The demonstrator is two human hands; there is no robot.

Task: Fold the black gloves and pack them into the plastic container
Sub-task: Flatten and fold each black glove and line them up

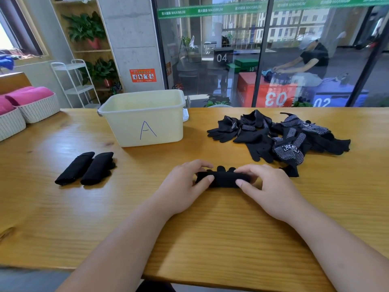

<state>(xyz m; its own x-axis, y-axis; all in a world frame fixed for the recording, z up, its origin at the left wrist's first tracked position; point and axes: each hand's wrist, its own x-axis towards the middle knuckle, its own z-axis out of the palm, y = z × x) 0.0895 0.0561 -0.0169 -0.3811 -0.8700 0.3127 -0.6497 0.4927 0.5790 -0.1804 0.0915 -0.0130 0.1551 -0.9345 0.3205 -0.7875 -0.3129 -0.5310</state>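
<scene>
2 hands are on the wooden table (pixel 210 218) in front of me, and between them I see 1 black glove (pixel 223 179) rolled into a short bundle. My left hand (pixel 185 186) pinches its left end, thumb on the near side and fingers curled over the far side. My right hand (pixel 267 186) does the same at the right end, thumb pressed on the near edge, fingers arched over the top. Both hands are closed on that glove, and a few of its fingertips poke out past the far edge, between my 2 sets of fingers.

To the left I count 2 folded gloves (pixel 86 168) lying side by side, touching, well apart from my hands. Behind them stands 1 plastic container (pixel 145 121), pale yellow, marked with a blue "A". From here its floor is hidden by the front wall, so I cannot tell what lies inside.

On the right sits 1 loose pile of gloves (pixel 282 138), black with white dots on some. They overlap too much for me to count. 1 black strip from the pile reaches just beside my right hand.

At the far left, 2 white baskets (pixel 27 112) hold pink cloth, cut off by the frame edge.
</scene>
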